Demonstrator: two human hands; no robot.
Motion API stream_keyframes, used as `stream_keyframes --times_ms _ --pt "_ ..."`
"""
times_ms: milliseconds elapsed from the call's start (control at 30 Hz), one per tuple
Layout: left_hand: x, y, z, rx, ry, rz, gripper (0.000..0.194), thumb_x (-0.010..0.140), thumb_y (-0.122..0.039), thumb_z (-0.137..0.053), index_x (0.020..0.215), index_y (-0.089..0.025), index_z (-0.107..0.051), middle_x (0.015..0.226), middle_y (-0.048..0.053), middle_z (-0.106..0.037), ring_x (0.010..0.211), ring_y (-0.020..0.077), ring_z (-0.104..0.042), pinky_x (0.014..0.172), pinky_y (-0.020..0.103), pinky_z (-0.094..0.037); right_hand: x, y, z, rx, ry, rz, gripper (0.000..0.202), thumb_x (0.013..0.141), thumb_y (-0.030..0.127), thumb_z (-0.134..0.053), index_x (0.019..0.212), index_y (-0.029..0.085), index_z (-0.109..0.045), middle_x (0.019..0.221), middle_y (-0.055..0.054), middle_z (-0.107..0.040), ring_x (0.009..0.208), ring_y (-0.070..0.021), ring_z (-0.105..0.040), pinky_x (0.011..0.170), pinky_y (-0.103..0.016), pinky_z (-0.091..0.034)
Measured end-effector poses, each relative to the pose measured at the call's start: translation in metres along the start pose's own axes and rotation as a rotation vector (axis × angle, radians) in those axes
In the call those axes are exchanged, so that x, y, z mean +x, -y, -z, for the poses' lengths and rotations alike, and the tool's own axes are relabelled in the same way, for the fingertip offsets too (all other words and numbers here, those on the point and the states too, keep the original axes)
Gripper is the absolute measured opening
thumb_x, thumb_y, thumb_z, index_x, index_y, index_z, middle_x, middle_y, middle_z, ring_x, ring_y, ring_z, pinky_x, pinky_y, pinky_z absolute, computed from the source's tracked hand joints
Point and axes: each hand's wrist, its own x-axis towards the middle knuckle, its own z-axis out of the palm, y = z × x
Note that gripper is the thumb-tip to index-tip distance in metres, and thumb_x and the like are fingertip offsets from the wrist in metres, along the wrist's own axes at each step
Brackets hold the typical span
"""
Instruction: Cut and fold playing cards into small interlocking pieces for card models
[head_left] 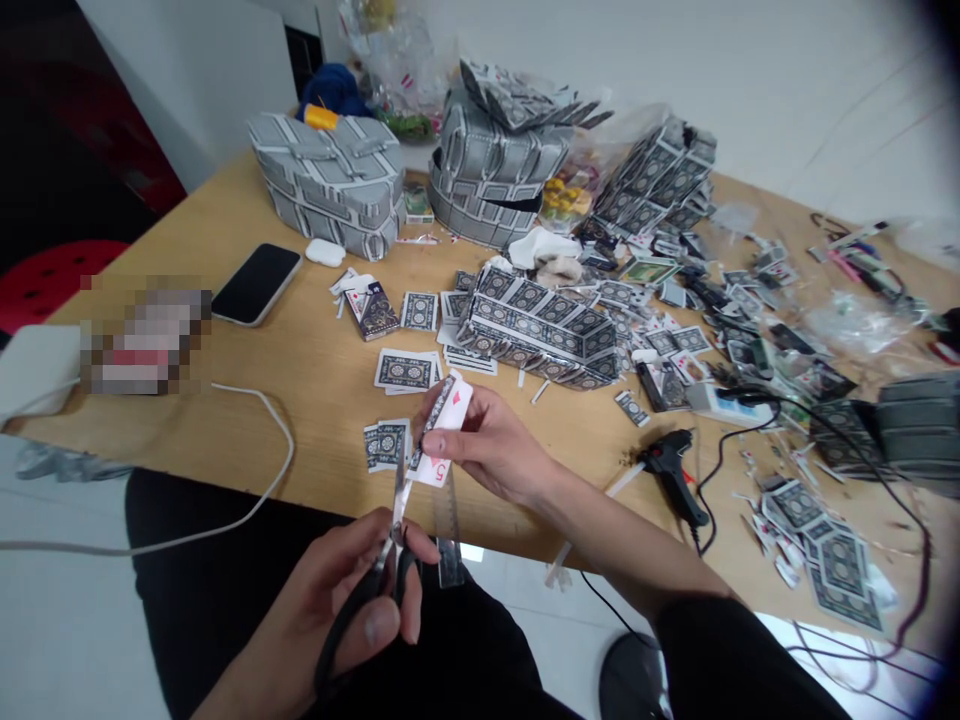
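In the lower center of the frame, the left hand (334,570) is closing around black-handled scissors (397,515), whose slim blades are pointing up at a folded playing card (450,425). The right hand (499,445), near the center, is pinching that card between thumb and fingers; its white face is showing a red "5" and red diamonds, beside a strip of dark patterned back. Whether the blades are touching the card, I cannot tell. Small cards (391,443) are lying just left on the bench (300,445). Left of center, a dark card box (375,310) is carrying print too small to read. A clear ruler (450,565) is jutting over the bench's front edge, its markings unreadable.
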Motion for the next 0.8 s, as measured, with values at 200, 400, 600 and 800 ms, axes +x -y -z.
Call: stream_keyframes --times_ms 200,400,600,800 --pt "0.0 -0.004 0.001 -0.021 -0.008 0.023 0.05 0.099 -0.066 -0.065 0.121 -0.022 -0.069 0.078 0.002 -0.074 0.066 0.0135 -0.056 0.062 0.025 -0.039 0.0 -0.002 0.007 -0.053 0.057 -0.015 0.026 0.077 0.033 -0.099 0.087 0.017 -0.081 0.083 -0.002 -0.082 0.072 -0.0119 -0.074 0.071 -0.023 -0.059" --pt "-0.006 0.002 0.006 -0.027 -0.038 0.02 0.041 0.1 -0.059 -0.067 0.119 -0.023 -0.071 0.074 0.001 -0.073 0.063 0.0116 -0.055 0.06 0.024 -0.037 0.001 -0.001 0.012 -0.135 0.062 0.011 0.026 0.076 0.035 -0.1 0.083 0.017 -0.083 0.081 -0.003 -0.083 0.071 -0.0125 -0.074 0.073 -0.023 -0.061" --pt "-0.007 -0.002 0.004 0.029 -0.039 0.041 0.04 0.1 -0.058 -0.067 0.121 -0.024 -0.07 0.078 0.002 -0.075 0.066 0.0124 -0.058 0.064 0.024 -0.041 0.002 0.001 0.013 -0.154 0.083 0.019 0.028 0.075 0.037 -0.1 0.084 0.016 -0.083 0.08 -0.003 -0.082 0.07 -0.0131 -0.074 0.07 -0.024 -0.061" --pt "-0.004 -0.012 0.002 0.088 -0.027 0.077 0.033 0.101 -0.053 -0.067 0.116 -0.023 -0.071 0.074 0.001 -0.074 0.066 0.0133 -0.062 0.065 0.024 -0.046 0.002 0.006 0.014 -0.231 0.093 0.059 0.029 0.073 0.039 -0.1 0.081 0.019 -0.081 0.079 -0.002 -0.081 0.066 -0.0138 -0.07 0.066 -0.026 -0.061"
